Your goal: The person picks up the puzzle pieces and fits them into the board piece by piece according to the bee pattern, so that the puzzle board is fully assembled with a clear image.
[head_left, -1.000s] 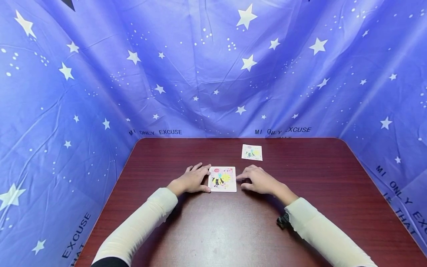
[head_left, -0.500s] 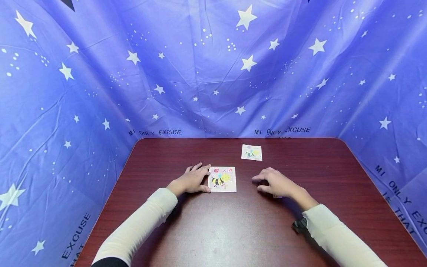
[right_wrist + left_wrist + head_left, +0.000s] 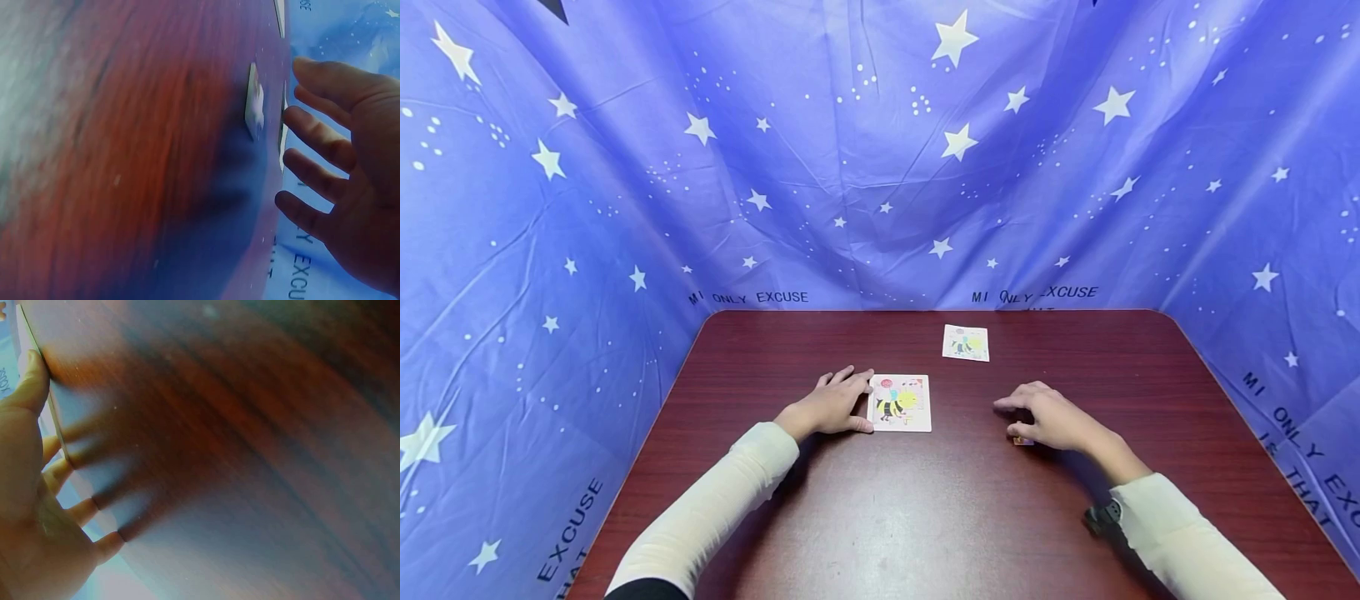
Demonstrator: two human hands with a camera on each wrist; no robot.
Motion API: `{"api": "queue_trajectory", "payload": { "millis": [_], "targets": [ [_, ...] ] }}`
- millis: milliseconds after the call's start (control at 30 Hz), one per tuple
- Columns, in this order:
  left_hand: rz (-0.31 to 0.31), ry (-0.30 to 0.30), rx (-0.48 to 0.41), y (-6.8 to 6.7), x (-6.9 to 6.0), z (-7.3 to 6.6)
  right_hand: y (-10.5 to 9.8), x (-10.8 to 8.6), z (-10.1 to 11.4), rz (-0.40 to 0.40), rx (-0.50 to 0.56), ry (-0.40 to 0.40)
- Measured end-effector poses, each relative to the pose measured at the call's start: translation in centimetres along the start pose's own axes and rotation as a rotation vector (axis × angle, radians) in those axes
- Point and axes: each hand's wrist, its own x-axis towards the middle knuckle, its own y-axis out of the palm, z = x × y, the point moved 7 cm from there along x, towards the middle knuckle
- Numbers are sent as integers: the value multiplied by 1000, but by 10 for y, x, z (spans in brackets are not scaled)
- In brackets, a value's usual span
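A square board with a bee picture (image 3: 901, 403) lies flat in the middle of the table. My left hand (image 3: 831, 404) rests at its left edge, thumb at the near corner and fingers at the far one. In the left wrist view the fingertips (image 3: 111, 542) touch down along the board's edge. My right hand (image 3: 1051, 415) is to the right of the board, above a small flat piece (image 3: 1023, 441) that it partly covers. The right wrist view has that small piece (image 3: 254, 103) on the tabletop, apart from the fingers, which are loosely bent and hold nothing.
A pale card with a similar bee picture (image 3: 966, 343) lies farther back on the dark red table (image 3: 880, 517). A blue curtain with stars (image 3: 850, 167) surrounds the table at the back and both sides.
My right hand has moved away from the board's right edge, off to the right, and the small piece now shows under its thumb. The left hand and the board have stayed put.
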Motion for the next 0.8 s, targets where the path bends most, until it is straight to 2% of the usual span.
{"api": "queue_trajectory", "payload": {
  "millis": [433, 800],
  "targets": [
    [7, -2, 2, 0, 0, 0, 2, -18, -10, 45, -29, 29],
    [17, -1, 0, -1, -1, -1, 5, -23, -12, 3, -57, 27]
  ]
}}
